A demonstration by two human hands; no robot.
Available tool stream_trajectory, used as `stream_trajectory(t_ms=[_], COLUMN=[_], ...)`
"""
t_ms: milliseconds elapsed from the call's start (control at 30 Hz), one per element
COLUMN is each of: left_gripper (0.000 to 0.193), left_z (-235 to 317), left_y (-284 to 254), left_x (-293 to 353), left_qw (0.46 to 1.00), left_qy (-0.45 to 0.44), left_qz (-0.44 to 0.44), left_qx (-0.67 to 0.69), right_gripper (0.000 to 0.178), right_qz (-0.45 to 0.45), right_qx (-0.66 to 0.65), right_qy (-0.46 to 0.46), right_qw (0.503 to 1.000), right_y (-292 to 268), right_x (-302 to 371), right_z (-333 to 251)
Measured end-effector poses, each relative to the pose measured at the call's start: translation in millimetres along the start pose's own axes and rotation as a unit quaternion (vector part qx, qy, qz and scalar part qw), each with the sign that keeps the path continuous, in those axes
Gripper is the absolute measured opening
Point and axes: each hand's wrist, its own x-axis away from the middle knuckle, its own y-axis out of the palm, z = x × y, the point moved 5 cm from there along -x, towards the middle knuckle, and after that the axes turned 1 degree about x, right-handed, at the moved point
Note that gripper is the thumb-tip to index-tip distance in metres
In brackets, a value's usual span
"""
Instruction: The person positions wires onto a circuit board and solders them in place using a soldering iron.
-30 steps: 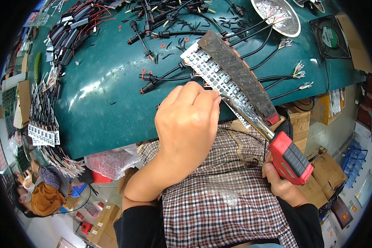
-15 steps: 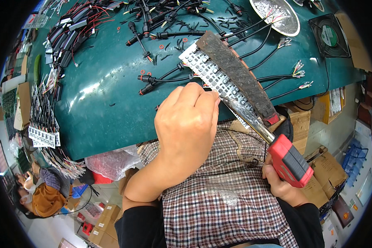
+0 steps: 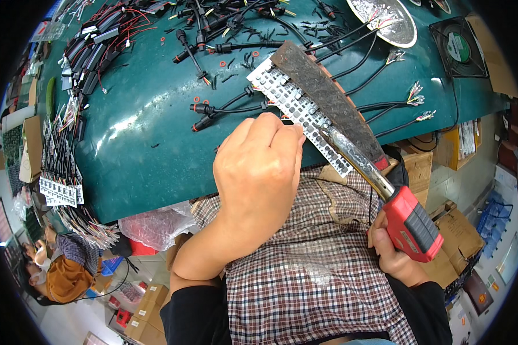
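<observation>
My right hand (image 3: 396,253) is wrapped round a red soldering gun (image 3: 409,224) with a black panel. Its metal barrel points up and left, the tip lying over a white circuit board strip (image 3: 305,115) dotted with small dark and silver parts. My left hand (image 3: 260,167) is closed in a pinch at the near-left edge of that strip; its fingertips and whatever they hold are hidden. Beside the strip lies a dark, worn curved block (image 3: 328,95) with a red end. Black connector cables (image 3: 236,106) with orange rings reach toward the strip, just beyond my left hand.
On the green table (image 3: 149,155) sit a metal dish (image 3: 405,31), a small black fan (image 3: 459,49) and cables with bared wire ends (image 3: 414,100). Bundled boards with wires (image 3: 62,191) hang at the left edge. Another person (image 3: 75,273) sits at the lower left.
The soldering gun has shifted slightly right, its tip drawing away from my left fingertips and uncovering more of the strip's near end. My left hand has barely moved.
</observation>
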Motion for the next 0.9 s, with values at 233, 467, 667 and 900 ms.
stream_trajectory(t_ms=[233,467,667,900], left_gripper=[0.014,0.015,0.02,0.013], left_z=[-3,-14,-30,-22], left_y=[3,-8,-5,-5], left_x=[2,-1,0,-4], left_qw=[1.0,0.997,0.978,0.987], left_qy=[-0.004,-0.021,-0.086,-0.052], left_qz=[0.002,-0.042,-0.111,-0.078], left_qx=[-0.001,0.065,0.156,0.134], right_gripper=[0.03,0.028,0.029,0.025], right_qz=[-0.024,-0.011,-0.02,0.001], right_qx=[-0.008,-0.033,-0.014,-0.012], right_qy=[0.038,0.032,0.022,0.019], right_qw=[0.999,0.999,0.999,1.0], right_y=[2,0,-1,0], right_x=[0,0,0,3], right_z=[2,1,0,2])
